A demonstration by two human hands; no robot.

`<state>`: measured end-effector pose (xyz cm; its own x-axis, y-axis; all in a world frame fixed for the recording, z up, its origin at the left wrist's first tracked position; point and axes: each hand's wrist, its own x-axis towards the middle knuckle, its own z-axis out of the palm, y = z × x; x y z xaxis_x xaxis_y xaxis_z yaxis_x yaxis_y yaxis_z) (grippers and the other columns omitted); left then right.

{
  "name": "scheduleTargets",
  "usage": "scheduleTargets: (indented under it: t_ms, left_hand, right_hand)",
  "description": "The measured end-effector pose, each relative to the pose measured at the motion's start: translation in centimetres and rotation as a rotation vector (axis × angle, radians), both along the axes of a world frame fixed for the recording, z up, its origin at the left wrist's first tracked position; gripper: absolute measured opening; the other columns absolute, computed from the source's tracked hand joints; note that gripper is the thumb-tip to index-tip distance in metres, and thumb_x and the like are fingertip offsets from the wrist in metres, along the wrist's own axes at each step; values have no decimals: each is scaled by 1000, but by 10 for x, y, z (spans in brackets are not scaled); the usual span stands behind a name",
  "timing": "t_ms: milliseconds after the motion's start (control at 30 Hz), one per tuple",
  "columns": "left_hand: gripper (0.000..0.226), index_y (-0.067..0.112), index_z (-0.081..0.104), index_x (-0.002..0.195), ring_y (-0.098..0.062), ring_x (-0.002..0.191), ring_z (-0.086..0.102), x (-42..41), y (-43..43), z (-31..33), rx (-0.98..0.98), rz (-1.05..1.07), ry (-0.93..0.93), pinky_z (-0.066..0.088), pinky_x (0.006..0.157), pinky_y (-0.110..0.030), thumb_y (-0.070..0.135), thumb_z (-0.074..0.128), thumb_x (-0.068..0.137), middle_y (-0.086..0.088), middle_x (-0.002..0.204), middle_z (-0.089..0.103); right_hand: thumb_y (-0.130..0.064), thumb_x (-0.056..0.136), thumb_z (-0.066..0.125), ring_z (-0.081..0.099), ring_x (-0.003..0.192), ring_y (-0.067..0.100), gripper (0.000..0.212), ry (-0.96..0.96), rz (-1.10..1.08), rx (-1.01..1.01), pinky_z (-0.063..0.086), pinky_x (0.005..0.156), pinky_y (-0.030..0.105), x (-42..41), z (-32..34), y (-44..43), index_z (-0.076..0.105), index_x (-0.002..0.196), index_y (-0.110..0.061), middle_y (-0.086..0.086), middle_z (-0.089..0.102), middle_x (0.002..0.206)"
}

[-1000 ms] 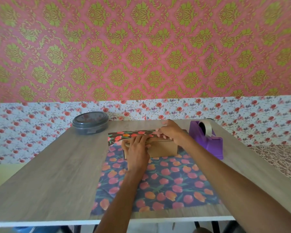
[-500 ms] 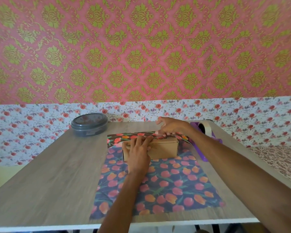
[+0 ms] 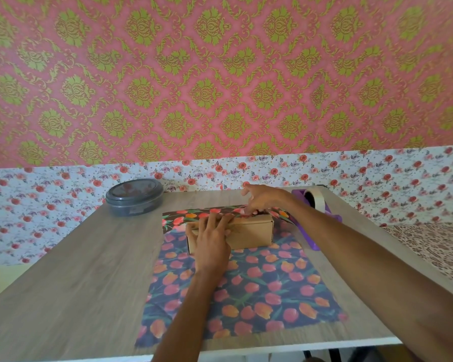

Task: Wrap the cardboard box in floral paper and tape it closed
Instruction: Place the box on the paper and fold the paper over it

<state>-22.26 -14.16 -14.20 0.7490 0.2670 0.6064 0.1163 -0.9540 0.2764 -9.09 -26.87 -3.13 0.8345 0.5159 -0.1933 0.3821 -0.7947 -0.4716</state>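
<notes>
Two hands pin the floral paper point(image 3: 246, 291) flap onto the cardboard box point(image 3: 249, 232), mid-surface point(image 3: 76, 270).
Grip of left hand point(image 3: 212, 239): released, fingers flat on the flap. Grip of right hand point(image 3: 262, 201): at the far edge; pinching or pressing cannot be told. Risk: reaching for tape frees the flap, which springs back. One second earlier the tape dispenser point(image 3: 313, 202) was unobstructed; the right forearm now crosses it.

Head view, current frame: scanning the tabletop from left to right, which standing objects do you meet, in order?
Round grey lidded plastic container → brown cardboard box → purple tape dispenser holding a white tape roll, partly behind the right forearm.
</notes>
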Motion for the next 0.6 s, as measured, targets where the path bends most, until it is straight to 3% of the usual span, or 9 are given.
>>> scheduleTargets:
  t_ms: [67, 167, 200, 300, 400, 533, 600]
  left_hand:
    - [48, 38, 55, 129, -22, 121, 45, 1, 1, 0, -3, -2, 5, 21, 107, -56, 11, 56, 89, 7, 128, 53]
    - [50, 39, 53, 132, -20, 122, 43, 0, 0, 0, 13, 0, 20, 21, 107, -55, 12, 53, 89, 9, 129, 51]
    - [50, 39, 52, 132, -19, 123, 42, -1, 0, 0, 12, -1, 22, 20, 108, -54, 12, 53, 90, 9, 130, 50]
    - [48, 39, 52, 132, -19, 124, 41, -2, 0, 1, 12, 0, 26, 19, 108, -54, 13, 53, 91, 9, 132, 49]
    - [47, 39, 54, 131, -20, 122, 43, -2, -1, 2, 12, -2, 16, 21, 107, -54, 14, 54, 91, 8, 130, 52]
    - [45, 39, 56, 129, -21, 120, 46, -1, -1, 1, 7, -5, -8, 22, 106, -54, 14, 57, 90, 8, 126, 54]
    - [46, 38, 60, 124, -22, 115, 49, 0, -1, -1, 1, -8, -42, 24, 103, -53, 12, 61, 87, 7, 122, 57]
  right_hand:
    - [-24, 86, 74, 61, 78, 22, 72, -52, 2, -62, 48, 72, 35, -2, 1, 2, 34, 144, -11, 10, 69, 94]
    - [-42, 82, 76, 68, 95, 25, 77, -205, -4, -221, 56, 81, 35, -2, 2, 3, 41, 141, -5, 10, 69, 115]
    - [-49, 79, 76, 69, 93, 24, 79, -248, -10, -269, 57, 79, 36, -1, 2, 3, 45, 138, -7, 9, 70, 113]
    - [-62, 73, 77, 58, 74, 19, 72, -318, -39, -345, 45, 66, 32, 1, 6, -1, 53, 116, -9, 2, 62, 86]
    - [-57, 71, 81, 54, 79, 21, 67, -272, -99, -355, 45, 72, 33, 4, 12, -8, 48, 106, -11, 0, 50, 81]
    - [-27, 76, 84, 49, 62, 16, 42, -379, -224, -439, 44, 68, 34, 4, 24, -20, 58, 98, -3, 2, 51, 79]
    - [-31, 75, 85, 48, 62, 16, 43, -417, -254, -361, 45, 71, 34, 1, 27, -20, 52, 85, -5, 3, 52, 82]
